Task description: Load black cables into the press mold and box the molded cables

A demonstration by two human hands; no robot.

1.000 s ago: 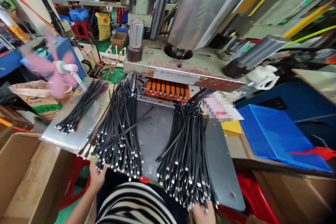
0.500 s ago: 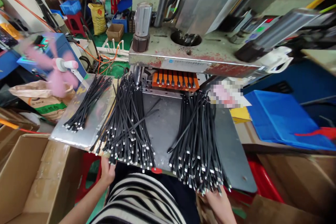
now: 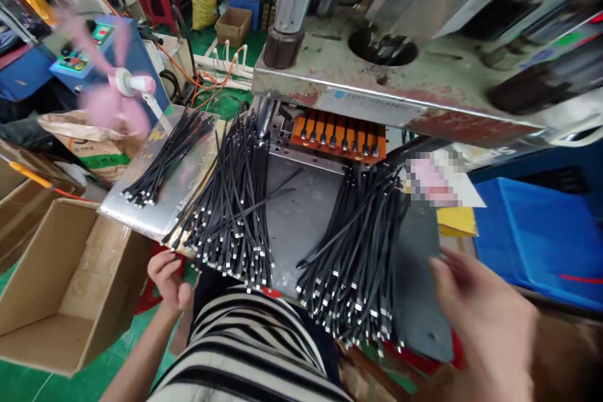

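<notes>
Bundles of short black cables with silvery metal plugs lie on the work table. My left hand (image 3: 170, 279) is at the table's front left edge, just below the left pile of cables (image 3: 235, 207). Its fingers are loosely curled with the thumb apart, and nothing shows in it. My right hand (image 3: 490, 320), blurred by motion, is beside the right edge of the dark metal plate (image 3: 301, 201), to the right of the right pile of cables (image 3: 358, 257). Its thumb and forefinger look stretched out, with nothing visible between them. A smaller cable bundle (image 3: 172, 154) lies at the far left.
A press machine (image 3: 339, 91) stands over an orange mould (image 3: 336, 138) with several black cable ends in it. At left are a spinning pink fan (image 3: 123, 83) and an open cardboard box (image 3: 51, 308). A blue plastic tray (image 3: 541, 239) is at right.
My right hand has moved from under the right cable pile out to the right and up. My left hand has shifted left, away from the left pile's lower edge. The view has turned slightly.
</notes>
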